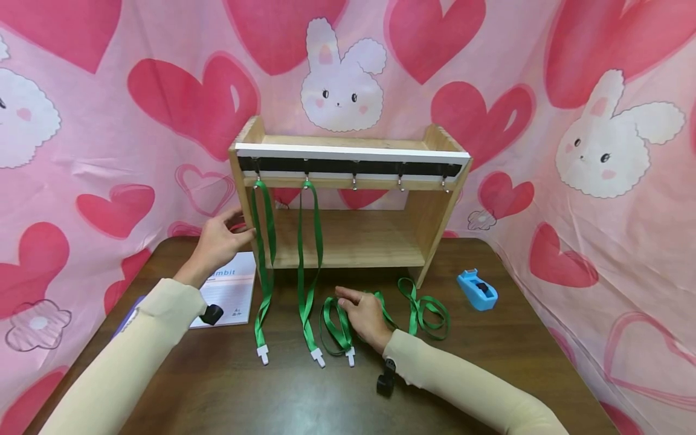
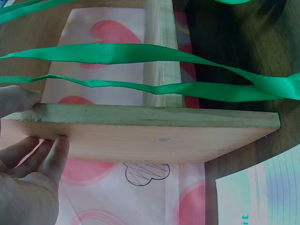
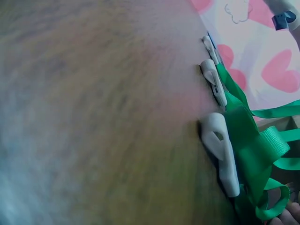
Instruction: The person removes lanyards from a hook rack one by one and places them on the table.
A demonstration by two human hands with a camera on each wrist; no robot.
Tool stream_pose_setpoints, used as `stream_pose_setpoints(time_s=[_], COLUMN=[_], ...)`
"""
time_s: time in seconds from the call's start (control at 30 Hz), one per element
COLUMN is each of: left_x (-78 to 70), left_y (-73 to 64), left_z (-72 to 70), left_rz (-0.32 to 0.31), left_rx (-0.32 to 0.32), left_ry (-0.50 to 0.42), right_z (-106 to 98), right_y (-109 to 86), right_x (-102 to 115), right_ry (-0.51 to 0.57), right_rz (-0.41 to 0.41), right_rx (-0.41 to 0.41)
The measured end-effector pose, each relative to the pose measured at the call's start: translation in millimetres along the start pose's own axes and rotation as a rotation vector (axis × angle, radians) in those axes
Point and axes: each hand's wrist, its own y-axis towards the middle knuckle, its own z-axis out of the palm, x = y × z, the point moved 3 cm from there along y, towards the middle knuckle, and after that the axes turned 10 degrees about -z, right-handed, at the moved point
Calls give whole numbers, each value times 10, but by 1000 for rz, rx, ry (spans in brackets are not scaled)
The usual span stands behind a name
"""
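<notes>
The loose lanyard (image 1: 338,329) lies on the table (image 1: 217,386) in front of the shelf (image 1: 348,238), right at the fingers of your right hand (image 1: 367,317), its white clip (image 1: 350,356) pointing toward you. Your fingertips meet the upper part of its loop, but whether they pinch the strap or only touch it you cannot tell from these views. That hand comes in low from the right, back upward, fingers reaching left across the strap. Your left hand (image 1: 220,241) is higher and farther off, well apart from the loose lanyard, at the end of a forearm stretched forward; it grasps the shelf's left side panel, thumb at the front edge and fingers against the outer face. Just beside it, the first lanyard (image 1: 260,260) hangs from the leftmost hook, and the second lanyard (image 1: 303,272) from the next; the other three hooks (image 1: 400,185) carry no strap. More green strap (image 1: 429,314) lies coiled to the right of your right hand, partly hidden by it. Farther right sits a blue tape dispenser (image 1: 477,290); a notebook (image 1: 231,293) lies below your left hand.
</notes>
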Motion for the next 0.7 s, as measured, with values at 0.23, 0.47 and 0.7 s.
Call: stream_pose_setpoints(time_s=[0.23, 0.47, 0.7], left_x=[7, 11, 21], left_y=[0, 8, 18], left_z=[1, 4, 9], left_rz=[-2, -9, -7], left_rx=[9, 13, 13], left_ry=[-8, -2, -2], right_z=[-43, -149, -306], right_y=[23, 84, 210], right_x=[24, 111, 227], right_ry=[7, 36, 61], right_rz=[-24, -45, -52], right_rx=[-25, -52, -93])
